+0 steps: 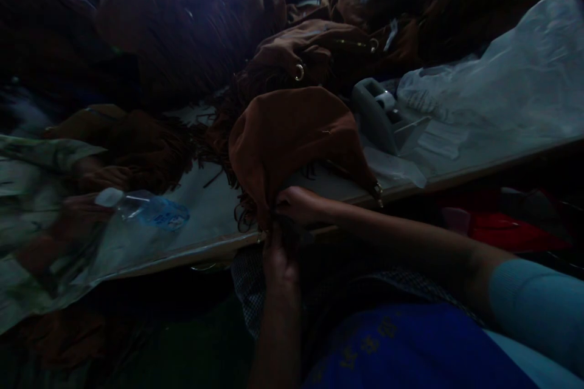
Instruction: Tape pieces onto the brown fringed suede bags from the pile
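Held bag: one brown suede fringed bag (292, 140), gathered up at the front edge of the worktop (219, 249), its fringe hanging below.
Right hand (298, 205): one, reaching in from the right, bare forearm, on the bag's lower edge.
Left hand (279, 258): one, rising from below, also at the bag's lower edge, just beside the right hand.
Fingers (285, 205): closed, both hands gripping the suede, though the left ones were partly lost in shadow.
Metal rings: one (378, 193) at the held bag's corner, one (298, 72) on a bag behind it.
Other bags: at least four more brown ones heaped beyond, the exact count lost in the dark.
Other person: one hand (98, 175) in a green patterned sleeve (45, 152) on a fringed bag (146, 152), at the left, blurred.
On the worktop: one grey tape dispenser (378, 115), one clear plastic bottle (146, 209) lying on its side, one large plastic sheet (493, 73) — all apart from the hands.
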{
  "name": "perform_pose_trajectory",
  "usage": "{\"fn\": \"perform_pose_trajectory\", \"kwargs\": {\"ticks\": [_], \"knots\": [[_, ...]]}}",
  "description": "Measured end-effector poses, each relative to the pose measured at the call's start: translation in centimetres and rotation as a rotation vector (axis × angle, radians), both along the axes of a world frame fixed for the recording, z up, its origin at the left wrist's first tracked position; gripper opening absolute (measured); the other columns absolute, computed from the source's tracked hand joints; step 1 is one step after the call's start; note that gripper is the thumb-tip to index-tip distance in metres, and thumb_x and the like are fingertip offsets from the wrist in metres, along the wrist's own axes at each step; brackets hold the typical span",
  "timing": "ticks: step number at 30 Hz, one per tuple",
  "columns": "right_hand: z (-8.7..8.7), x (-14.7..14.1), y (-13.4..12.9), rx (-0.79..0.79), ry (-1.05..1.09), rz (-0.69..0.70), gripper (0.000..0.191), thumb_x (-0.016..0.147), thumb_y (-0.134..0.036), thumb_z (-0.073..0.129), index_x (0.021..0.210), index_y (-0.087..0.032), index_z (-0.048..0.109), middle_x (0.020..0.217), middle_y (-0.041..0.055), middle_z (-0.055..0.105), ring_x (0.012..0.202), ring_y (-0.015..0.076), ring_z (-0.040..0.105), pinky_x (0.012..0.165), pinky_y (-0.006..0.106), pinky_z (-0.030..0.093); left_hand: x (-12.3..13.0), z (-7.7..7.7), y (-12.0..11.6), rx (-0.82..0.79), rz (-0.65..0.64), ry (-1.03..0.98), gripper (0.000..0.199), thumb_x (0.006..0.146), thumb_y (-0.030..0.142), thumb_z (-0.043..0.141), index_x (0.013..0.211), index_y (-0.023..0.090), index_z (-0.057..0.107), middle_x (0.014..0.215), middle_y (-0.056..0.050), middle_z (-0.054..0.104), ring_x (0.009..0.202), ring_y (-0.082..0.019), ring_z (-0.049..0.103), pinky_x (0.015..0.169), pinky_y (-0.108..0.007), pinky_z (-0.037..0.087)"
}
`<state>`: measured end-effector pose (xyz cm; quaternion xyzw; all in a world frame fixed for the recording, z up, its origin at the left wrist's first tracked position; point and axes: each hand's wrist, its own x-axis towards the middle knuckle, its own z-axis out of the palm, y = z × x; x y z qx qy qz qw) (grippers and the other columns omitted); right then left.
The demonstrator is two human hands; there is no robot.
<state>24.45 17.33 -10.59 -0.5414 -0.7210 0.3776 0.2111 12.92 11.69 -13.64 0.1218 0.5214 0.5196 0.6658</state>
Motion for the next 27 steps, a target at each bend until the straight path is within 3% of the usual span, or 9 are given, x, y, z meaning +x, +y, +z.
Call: {"fn": "perform_pose_trajectory", "kwargs": {"ticks": [7,14,20,25,27], "knots": [[0.8,-1.1,-0.4,0.077,-0.080,-0.112,0.023,0.081,-0.024,0.042,0.090,-0.014,0.062,0.085,0.0068,0.065,0.066,0.0120,0.052,0.052,0.020,0.028,-1.7,1.0,1.8,0.004,0.012,-0.002,0.024,0.076,0.019,0.058,0.100,0.019,0.062,0.098,-0.006,0.068,0.097,-0.018,0.061,0.084,-0.028,0.049],[0.3,-1.8,0.0,0.088,-0.108,-0.149,0.025,0.083,-0.026,0.041,0.094,-0.017,0.062,0.090,0.0072,0.066,0.072,0.0142,0.056,0.055,0.021,0.030,-1.4,1.5,1.4,-0.009,-0.015,0.011,0.023,0.077,0.022,0.059,0.099,0.019,0.063,0.102,-0.006,0.067,0.097,-0.017,0.061,0.083,-0.027,0.049],[0.1,-1.8,0.1,0.102,0.012,-0.179,0.024,0.082,-0.024,0.043,0.093,-0.015,0.063,0.089,0.0062,0.066,0.073,0.0131,0.056,0.057,0.020,0.031,-0.3,2.1,1.6,0.013,0.010,-0.010,0.023,0.078,0.021,0.057,0.100,0.017,0.063,0.102,-0.008,0.067,0.094,-0.017,0.062,0.085,-0.028,0.048],[0.0,-0.7,-0.5,0.067,0.054,-0.145,0.029,0.078,-0.037,0.053,0.087,-0.012,0.064,0.078,0.0045,0.064,0.065,0.0117,0.053,0.052,0.020,0.030,-0.1,1.7,2.0,-0.014,0.051,-0.006,0.017,0.078,0.018,0.056,0.094,0.017,0.064,0.096,-0.005,0.068,0.088,-0.014,0.063,0.081,-0.025,0.049],[-0.2,-0.5,-0.7,0.075,0.066,-0.128,0.026,0.077,-0.035,0.055,0.086,-0.013,0.066,0.077,0.0035,0.064,0.066,0.0112,0.053,0.053,0.019,0.030,-0.1,1.6,2.1,-0.044,0.068,-0.020,0.015,0.079,0.017,0.054,0.091,0.017,0.064,0.091,-0.004,0.068,0.084,-0.013,0.063,0.079,-0.023,0.049]]}}
